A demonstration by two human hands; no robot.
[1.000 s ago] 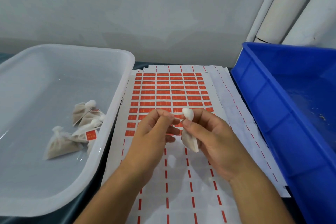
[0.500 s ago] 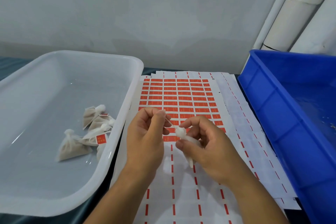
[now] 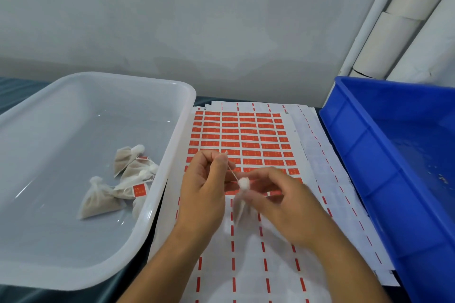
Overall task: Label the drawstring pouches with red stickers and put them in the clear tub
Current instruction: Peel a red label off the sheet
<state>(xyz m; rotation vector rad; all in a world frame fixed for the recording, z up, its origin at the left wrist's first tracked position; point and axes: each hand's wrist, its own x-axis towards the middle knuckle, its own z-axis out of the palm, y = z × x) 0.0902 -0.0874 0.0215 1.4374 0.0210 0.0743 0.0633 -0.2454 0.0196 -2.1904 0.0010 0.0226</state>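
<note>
Head cam: approx 5 small tan mesh drawstring pouches already in the clear plastic tub at left, red sticker visible on at least one; can't confirm the rest. In progress: one more small white fabric drawstring pouch, blurred, held over the white sheet of red rectangular stickers on the dark tabletop. Right hand grip clamped on the pouch at its gathered neck; left hand grip pinched together on the thin string end, pulled up and away from the pouch, string taut. No sticker seen on this pouch/string yet, so labelling + drop in tub still left, I'd judge. Blue plastic crate at right shows only crumbs in the visible part. Vs 0.5 s ago: hands further apart, string now drawn out; pouch tilted lower. Tub contents unchanged.
</note>
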